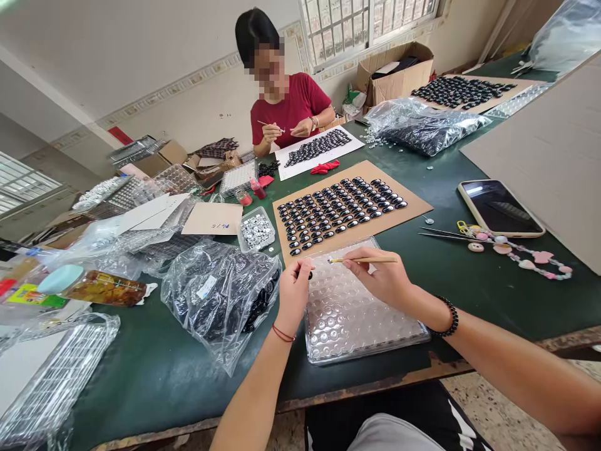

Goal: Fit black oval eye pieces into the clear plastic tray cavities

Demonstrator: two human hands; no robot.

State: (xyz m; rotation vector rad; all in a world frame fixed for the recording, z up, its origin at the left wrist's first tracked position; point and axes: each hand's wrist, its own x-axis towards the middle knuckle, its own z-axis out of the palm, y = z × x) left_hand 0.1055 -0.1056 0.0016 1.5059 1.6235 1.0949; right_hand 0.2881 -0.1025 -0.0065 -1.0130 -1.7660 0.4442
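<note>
My left hand (293, 291) pinches a small black glossy piece (310, 275), mostly hidden by the fingers. In my right hand (385, 275) is a thin wooden stick (345, 260), gripped like a pen, its tip pointing left towards the black piece with a small gap between. I cannot make out what is on the tip. Below both hands lies a clear plastic tray (370, 332) with round wells; some wells at its left hold small round pieces. Beyond it, a brown cardboard sheet (406, 185) carries rows of black oval pieces with silvery centres.
Left of the tray sits a clear bag of black pieces (220, 288). A plastic box (257, 230) holds silvery round pieces. At right lie a phone (500, 207), tweezers (444, 235) and a beaded strap (526, 263). Across the table, a person (293, 100) works over a white sheet (350, 145).
</note>
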